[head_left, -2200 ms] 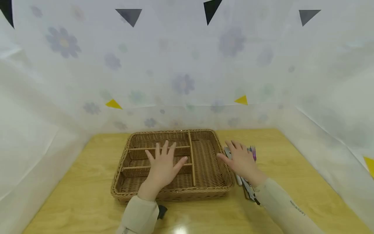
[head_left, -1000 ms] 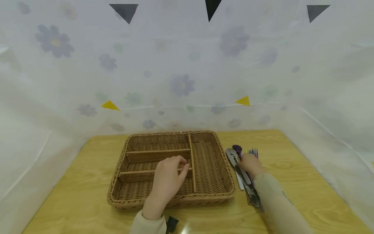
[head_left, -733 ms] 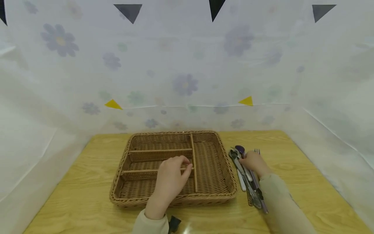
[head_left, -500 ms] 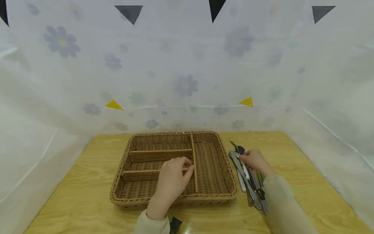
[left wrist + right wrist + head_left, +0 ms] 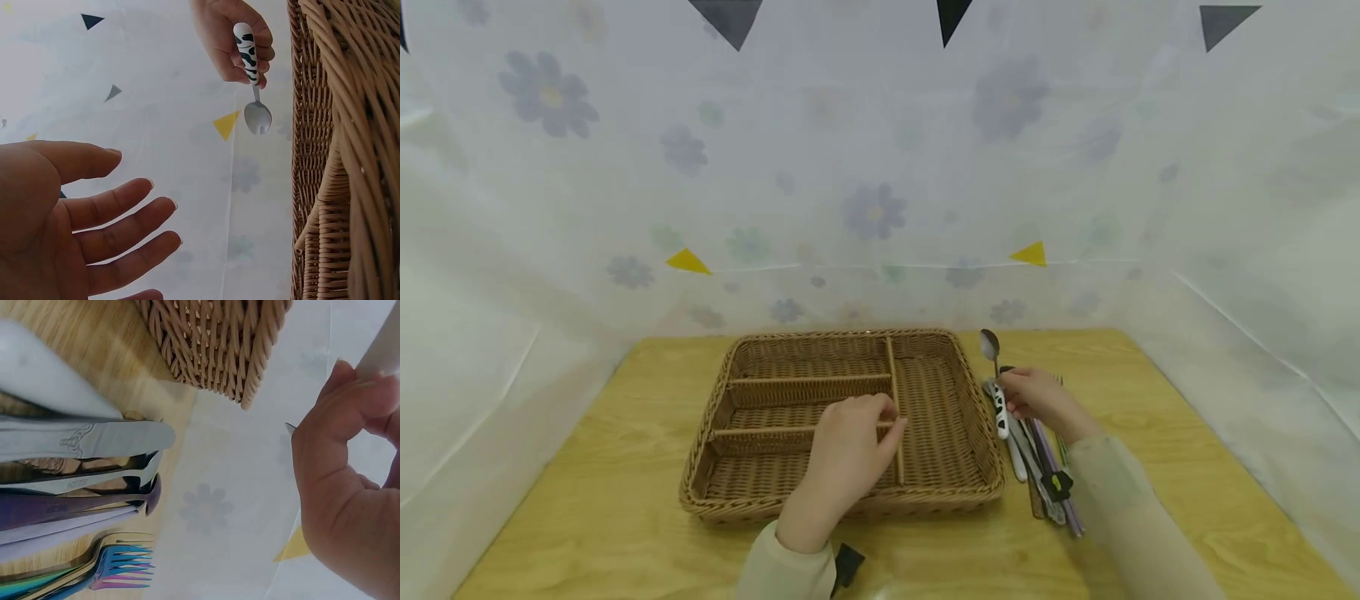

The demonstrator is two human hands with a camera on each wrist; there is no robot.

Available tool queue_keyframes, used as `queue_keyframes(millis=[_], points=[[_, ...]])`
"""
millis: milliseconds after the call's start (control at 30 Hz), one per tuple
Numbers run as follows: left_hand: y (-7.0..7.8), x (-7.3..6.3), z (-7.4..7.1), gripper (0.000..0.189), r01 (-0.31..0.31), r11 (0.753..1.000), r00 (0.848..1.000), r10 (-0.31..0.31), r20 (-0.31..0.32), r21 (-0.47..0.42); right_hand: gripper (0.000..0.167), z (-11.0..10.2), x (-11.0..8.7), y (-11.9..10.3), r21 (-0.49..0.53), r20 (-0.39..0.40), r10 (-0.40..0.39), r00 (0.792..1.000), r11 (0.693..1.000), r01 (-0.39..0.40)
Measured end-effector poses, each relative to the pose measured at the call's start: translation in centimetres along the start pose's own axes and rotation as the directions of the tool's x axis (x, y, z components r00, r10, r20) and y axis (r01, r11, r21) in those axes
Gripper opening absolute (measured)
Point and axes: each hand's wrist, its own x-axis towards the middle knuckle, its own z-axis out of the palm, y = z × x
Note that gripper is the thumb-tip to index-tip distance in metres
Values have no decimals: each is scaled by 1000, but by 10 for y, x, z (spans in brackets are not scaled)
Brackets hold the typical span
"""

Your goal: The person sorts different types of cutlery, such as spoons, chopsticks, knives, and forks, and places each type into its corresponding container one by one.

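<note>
My right hand [image 5: 1043,402] pinches a spoon [image 5: 1000,408] by its white handle with black cow-like patches, its metal bowl pointing away from me. In the left wrist view this spoon [image 5: 247,56] is held up in front of the curtain; the right wrist view hides most of it behind the hand. Below lies a bundle of cutlery [image 5: 1037,475]: knives, purple-handled pieces and colourful forks [image 5: 125,565]. Over the wicker basket [image 5: 940,408], my left hand [image 5: 850,450] hovers with its fingers loosely bent; the left wrist view shows its palm [image 5: 37,231] holding nothing.
The basket's wicker dividers [image 5: 808,379] split it into several bare compartments. It stands on a wooden table [image 5: 610,483], with the cutlery along its right side. A white flower-print curtain [image 5: 865,150] encloses the back and sides.
From spread above basket and cutlery, my right hand has reached into the pile, drawn out the cow-patterned spoon and lifted it away to the left. My left hand's spread fingers have relaxed.
</note>
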Motion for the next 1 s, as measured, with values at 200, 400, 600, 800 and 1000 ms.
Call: queue_keyframes(millis=[200,400,600,800,1000], points=[[0,3,0,15,2,1000,1000,-2,6,24,21,6,-4,-8,23,34,-30,999,999,29],[2,21,-5,17,27,999,994,-30,107,28,23,12,-7,-14,-4,49,-55,997,998,55],[2,50,-6,20,110,992,961,-122,250,63,23,19,-7,-20,2,54,-51,997,999,51],[-8,76,4,23,205,978,906,-206,371,43,21,24,-6,-22,14,60,-66,996,998,65],[-20,101,18,41,286,958,852,-252,459,-4,22,25,-5,-24,70,70,-86,994,994,82]])
